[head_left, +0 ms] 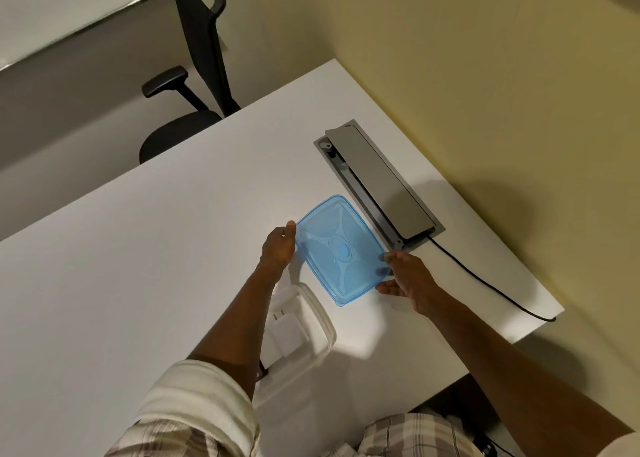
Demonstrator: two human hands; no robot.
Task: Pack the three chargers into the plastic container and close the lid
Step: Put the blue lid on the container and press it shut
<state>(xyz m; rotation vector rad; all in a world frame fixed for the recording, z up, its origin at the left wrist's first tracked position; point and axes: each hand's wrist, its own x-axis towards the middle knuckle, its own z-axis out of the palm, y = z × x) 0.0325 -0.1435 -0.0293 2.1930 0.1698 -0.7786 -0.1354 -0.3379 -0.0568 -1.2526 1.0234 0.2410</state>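
Note:
A translucent blue lid (341,249) is held over the white desk, just beyond the container. My left hand (278,247) grips its left edge and my right hand (407,278) grips its right corner. The clear plastic container (317,313) sits on the desk under my left forearm, lid off. White chargers (289,332) lie inside it, one with metal prongs showing. My forearm hides part of the container and its contents, so I cannot tell how many chargers are in it.
A grey cable box with a raised flap (379,183) is set into the desk just behind the lid. A black cable (485,282) runs from it to the desk's right edge. A black office chair (194,86) stands beyond the far left edge.

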